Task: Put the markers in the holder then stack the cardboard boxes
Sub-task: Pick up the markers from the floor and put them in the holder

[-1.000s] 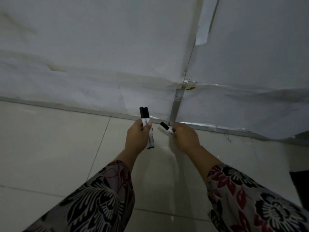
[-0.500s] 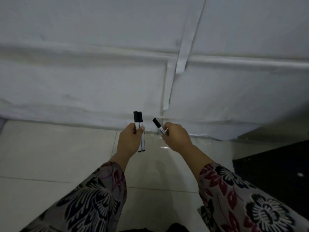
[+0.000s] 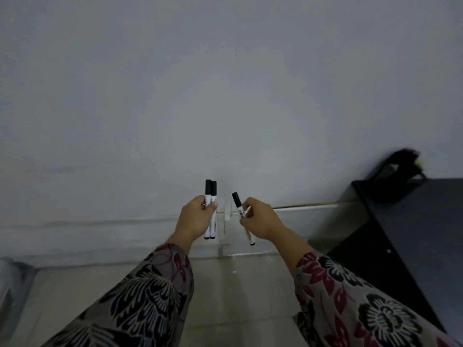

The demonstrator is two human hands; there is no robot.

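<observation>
left hand [image 3: 198, 216] grips two markers [image 3: 210, 194], caps up | right hand [image 3: 260, 221] pinches one marker [image 3: 237, 201] | probably carried for blurred black holder [image 3: 398, 179], 3 o'clock, on dark desk [image 3: 413, 234]

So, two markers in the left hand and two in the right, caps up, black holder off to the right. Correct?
Not quite. The head view shows the right hand gripping just one marker, not two. The left hand does hold two markers, caps up, and the black holder is off to the right.
</observation>
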